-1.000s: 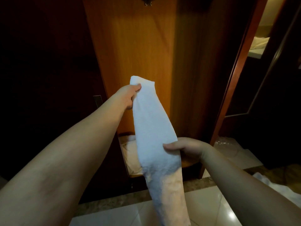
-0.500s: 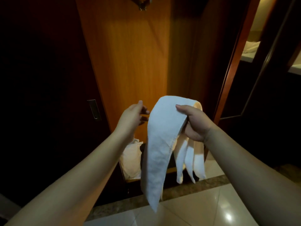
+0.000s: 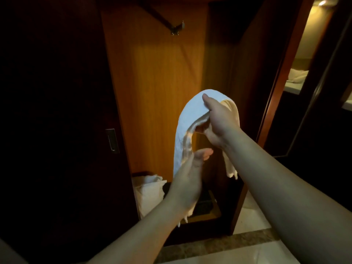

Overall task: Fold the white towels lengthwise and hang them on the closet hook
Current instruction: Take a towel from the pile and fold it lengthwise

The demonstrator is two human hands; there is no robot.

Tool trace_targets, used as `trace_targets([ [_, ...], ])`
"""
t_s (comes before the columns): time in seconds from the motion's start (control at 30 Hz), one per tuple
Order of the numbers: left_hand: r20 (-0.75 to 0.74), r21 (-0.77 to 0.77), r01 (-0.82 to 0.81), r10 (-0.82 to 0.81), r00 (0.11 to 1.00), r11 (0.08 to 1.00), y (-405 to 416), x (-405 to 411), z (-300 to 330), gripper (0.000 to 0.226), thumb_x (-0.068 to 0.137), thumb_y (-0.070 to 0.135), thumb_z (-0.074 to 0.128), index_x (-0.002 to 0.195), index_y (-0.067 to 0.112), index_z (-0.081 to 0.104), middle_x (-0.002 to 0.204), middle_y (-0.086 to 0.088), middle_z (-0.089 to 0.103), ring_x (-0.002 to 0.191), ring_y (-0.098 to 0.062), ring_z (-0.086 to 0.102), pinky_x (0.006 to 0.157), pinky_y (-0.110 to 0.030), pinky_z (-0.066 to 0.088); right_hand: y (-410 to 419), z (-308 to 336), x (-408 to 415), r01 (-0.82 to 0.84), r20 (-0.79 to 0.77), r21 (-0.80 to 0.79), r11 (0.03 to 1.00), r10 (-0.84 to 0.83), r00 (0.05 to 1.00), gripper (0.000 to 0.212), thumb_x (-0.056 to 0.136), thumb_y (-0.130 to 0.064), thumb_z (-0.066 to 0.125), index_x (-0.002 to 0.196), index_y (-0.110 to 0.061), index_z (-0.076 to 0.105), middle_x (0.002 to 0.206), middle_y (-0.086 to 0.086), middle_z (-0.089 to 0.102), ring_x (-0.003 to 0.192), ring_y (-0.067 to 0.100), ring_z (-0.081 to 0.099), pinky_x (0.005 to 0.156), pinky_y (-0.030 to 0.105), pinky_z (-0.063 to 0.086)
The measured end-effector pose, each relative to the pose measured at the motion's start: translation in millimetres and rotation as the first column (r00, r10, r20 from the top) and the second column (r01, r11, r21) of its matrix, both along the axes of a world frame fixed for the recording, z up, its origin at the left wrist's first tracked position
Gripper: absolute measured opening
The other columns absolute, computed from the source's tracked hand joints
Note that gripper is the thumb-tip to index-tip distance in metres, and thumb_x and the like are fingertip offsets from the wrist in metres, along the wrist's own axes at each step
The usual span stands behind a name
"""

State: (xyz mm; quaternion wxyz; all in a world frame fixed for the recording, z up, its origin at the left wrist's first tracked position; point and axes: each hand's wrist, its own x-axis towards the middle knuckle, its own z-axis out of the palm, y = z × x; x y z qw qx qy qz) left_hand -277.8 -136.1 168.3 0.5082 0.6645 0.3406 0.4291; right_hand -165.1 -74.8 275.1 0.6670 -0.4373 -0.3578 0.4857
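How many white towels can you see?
1 for sure: the white towel draped over the right hand, with the left hand at its hanging end. White cloth in the closet bottom and another through the doorway might be towels.

The right hand (image 3: 215,122) grips a draped white towel (image 3: 188,119); the left hand (image 3: 187,180) touches its hanging side.

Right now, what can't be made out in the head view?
- Towel lower end: behind the left hand.
- Right hand fingertips: buried in the towel fold.
- Hook: small and dim, prong count unclear.
- Bag contents: too dark.
- Closet interior left of the panel: black shadow.
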Motion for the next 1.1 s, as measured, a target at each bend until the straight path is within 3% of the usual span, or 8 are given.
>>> trace_targets([
  [0.13, 0.129, -0.104, 0.070, -0.057, 0.990, 0.992, 13, 30, 14, 0.091, 0.056, 0.104, 0.023, 0.138, 0.065, 0.034, 0.137, 0.046, 0.044, 0.124, 0.024, 0.039, 0.097, -0.004, 0.036, 3, 30, -3, -0.002, -0.091, 0.029, 1.000, 0.005, 0.996, 0.034, 0.096, -0.036, 0.064, 0.120, -0.014, 0.054, 0.102, 0.011, 0.075, 0.090, 0.032, 0.074, 0.070, 0.048, 0.061],
  [0.2, 0.231, -0.196, 0.040, 0.006, 0.973, 0.980, 25, 40, 22, 0.131, 0.038, 0.108, 0.033, 0.149, 0.037, 0.036, 0.154, 0.018, 0.038, 0.142, 0.001, 0.033, 0.112, -0.013, 0.032, 3, 41, -2, -0.024, -0.118, 0.046, 0.999, 0.030, 0.993, 0.039, 0.095, -0.035, 0.064, 0.124, -0.014, 0.051, 0.114, 0.016, 0.070, 0.097, 0.035, 0.071, 0.069, 0.052, 0.061],
  [0.3, 0.235, -0.204, -0.111, 0.159, 0.959, 0.973, 41, 50, 46, 0.121, 0.017, 0.112, 0.033, 0.119, 0.048, 0.051, 0.121, 0.012, 0.061, 0.134, -0.016, 0.043, 0.116, -0.042, 0.034, 5, 43, 9, -0.032, -0.129, 0.058, 0.998, 0.040, 0.991, 0.033, 0.094, -0.037, 0.066, 0.115, -0.015, 0.053, 0.114, 0.017, 0.069, 0.096, 0.034, 0.071, 0.067, 0.049, 0.062],
  [0.4, 0.343, -0.157, -0.205, 0.248, 0.906, 0.966, 55, 54, 65, 0.139, 0.019, 0.111, 0.028, 0.141, 0.046, 0.039, 0.152, 0.002, 0.045, 0.140, -0.016, 0.035, 0.115, -0.041, 0.026, 9, 34, 31, 0.056, -0.087, 0.060, 0.997, -0.051, 0.995, 0.038, 0.093, -0.042, 0.067, 0.117, -0.017, 0.052, 0.113, 0.011, 0.068, 0.100, 0.027, 0.069, 0.063, 0.033, 0.061],
  [0.53, 0.464, -0.110, -0.225, 0.251, 0.849, 0.968, 58, 56, 76, 0.055, 0.071, 0.090, 0.045, 0.105, 0.055, 0.069, 0.125, 0.020, 0.067, 0.122, 0.001, 0.055, 0.108, -0.031, 0.031, 14, 20, 61, 0.115, 0.140, 0.098, 0.989, -0.128, 0.982, 0.019, 0.095, -0.047, 0.061, 0.097, -0.029, 0.056, 0.096, -0.009, 0.073, 0.089, 0.006, 0.070, 0.074, 0.021, 0.053],
  [0.7, 0.576, -0.314, -0.355, 0.474, 0.666, 0.880, 79, 61, 97, 0.047, 0.075, 0.061, 0.062, 0.105, 0.027, 0.072, 0.110, 0.005, 0.074, 0.114, -0.012, 0.062, 0.114, -0.039, 0.035, 17, 13, 87, 0.134, 0.420, 0.092, 0.987, -0.161, 0.893, 0.046, 0.082, -0.067, 0.049, 0.092, -0.025, 0.065, 0.110, -0.012, 0.067, 0.111, 0.014, 0.061, 0.109, 0.041, 0.041],
  [0.93, 0.503, -0.344, -0.412, 0.536, 0.678, 0.844, 100, 54, 128, 0.038, 0.062, 0.049, 0.071, 0.092, 0.026, 0.072, 0.119, -0.002, 0.069, 0.120, -0.020, 0.058, 0.103, -0.036, 0.039, 53, 32, 110, 0.188, 0.472, 0.105, 0.977, -0.215, 0.855, 0.036, 0.099, -0.056, 0.046, 0.077, -0.028, 0.055, 0.072, -0.022, 0.064, 0.073, -0.004, 0.063, 0.066, 0.017, 0.041],
  [1.1, 0.438, -0.279, -0.407, 0.493, 0.752, 0.870, 145, 38, 150, 0.071, 0.062, 0.060, 0.067, 0.122, 0.022, 0.066, 0.135, -0.011, 0.061, 0.128, -0.029, 0.054, 0.114, -0.052, 0.036, 93, 51, 106, 0.206, 0.577, 0.125, 0.971, -0.240, 0.781, 0.043, 0.101, -0.055, 0.041, 0.071, -0.024, 0.049, 0.068, -0.011, 0.057, 0.061, 0.002, 0.055, 0.055, 0.018, 0.035],
])
